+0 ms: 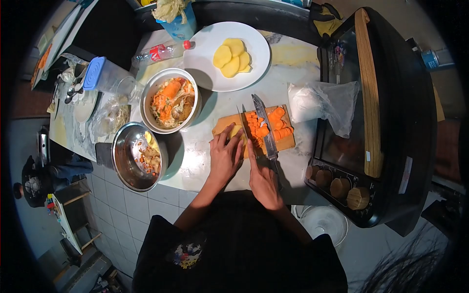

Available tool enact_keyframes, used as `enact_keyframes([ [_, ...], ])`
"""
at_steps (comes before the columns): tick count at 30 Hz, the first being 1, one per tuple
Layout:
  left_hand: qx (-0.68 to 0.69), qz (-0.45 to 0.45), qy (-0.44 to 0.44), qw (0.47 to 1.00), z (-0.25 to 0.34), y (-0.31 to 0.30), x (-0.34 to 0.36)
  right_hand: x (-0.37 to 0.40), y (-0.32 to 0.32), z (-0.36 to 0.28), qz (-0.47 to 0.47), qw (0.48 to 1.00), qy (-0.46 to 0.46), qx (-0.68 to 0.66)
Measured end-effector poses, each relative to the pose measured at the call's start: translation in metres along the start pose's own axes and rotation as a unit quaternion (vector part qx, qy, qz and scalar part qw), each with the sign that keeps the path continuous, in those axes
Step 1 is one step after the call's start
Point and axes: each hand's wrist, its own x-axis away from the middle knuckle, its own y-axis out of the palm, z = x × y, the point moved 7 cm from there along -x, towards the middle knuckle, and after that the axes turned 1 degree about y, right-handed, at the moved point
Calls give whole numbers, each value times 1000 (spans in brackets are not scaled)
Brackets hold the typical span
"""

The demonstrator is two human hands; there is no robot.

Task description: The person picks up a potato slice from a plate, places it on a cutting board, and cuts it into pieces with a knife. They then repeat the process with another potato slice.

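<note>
On the wooden cutting board (221, 122), my left hand (225, 155) presses its fingertips on a piece of peeled potato (236, 131). My right hand (264, 181) is closed round a narrow-bladed knife (244, 122), its index finger stretched along the blade beside the potato; the handle is hidden under the hand. A larger knife with holes in its blade (264, 122) lies across the board, its dark handle just right of my right hand. Diced carrot (256, 126) lies between the two blades, and carrot slices (279, 122) are right of the larger one.
Potato slices (232, 57) lie on a white plate (198, 46). Left are a white pot (145, 105) of food scraps and a steel bowl (124, 161) with peelings. A plastic bag of white powder (305, 102) and a black oven (342, 136) stand right. A bottle (161, 52) lies behind.
</note>
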Motion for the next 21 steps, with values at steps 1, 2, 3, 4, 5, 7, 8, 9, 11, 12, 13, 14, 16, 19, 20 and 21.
enact_keyframes([
  [1, -2, 0, -1, 1000, 0, 0, 0, 0, 1, 1, 6, 1000, 0, 11],
  [2, -3, -1, -2, 1000, 0, 0, 0, 0, 1, 2, 11, 1000, 1, 21],
  [3, -2, -2, -2, 1000, 0, 0, 0, 0, -2, 1, 11, 1000, 2, 21],
  [4, -4, -1, 2, 1000, 1, 0, 0, 0, -4, -2, -7, 999, -6, 36],
  [5, -6, 0, 5, 1000, 1, -1, 0, 0, -4, -5, -24, 998, -13, 50],
  [7, -5, -1, 7, 1000, 0, 0, 0, -1, -7, -6, -22, 998, -9, 56],
  [8, -6, 1, 9, 1000, 0, 0, 0, -2, -9, -7, -18, 998, -7, 64],
  [9, -6, 1, 8, 1000, 0, 0, 0, -2, -9, -7, -18, 998, -7, 64],
  [11, 2, -3, -2, 1000, -1, 0, 0, -2, -10, -7, -16, 997, -11, 80],
  [12, 2, -4, -3, 1000, -2, 0, 0, -2, -9, -6, -18, 997, -11, 80],
  [13, 3, -3, -4, 1000, -2, 0, 0, -3, -8, -5, -13, 997, -16, 71],
  [14, 5, -1, -4, 1000, -2, 0, 0, -4, -9, -4, -8, 998, -22, 63],
  [16, 1, -1, -4, 1000, -3, 3, 0, -5, -9, -4, -24, 998, -13, 62],
  [19, -2, 1, -2, 1000, -4, 3, 1, -6, -4, -1, -42, 997, -5, 59],
  [20, 0, 4, 1, 1000, -3, 3, 0, -7, -3, 0, -41, 997, -7, 59],
  [21, 0, 5, 0, 1000, -4, 3, 0, -7, -3, -1, -42, 997, -8, 59],
])
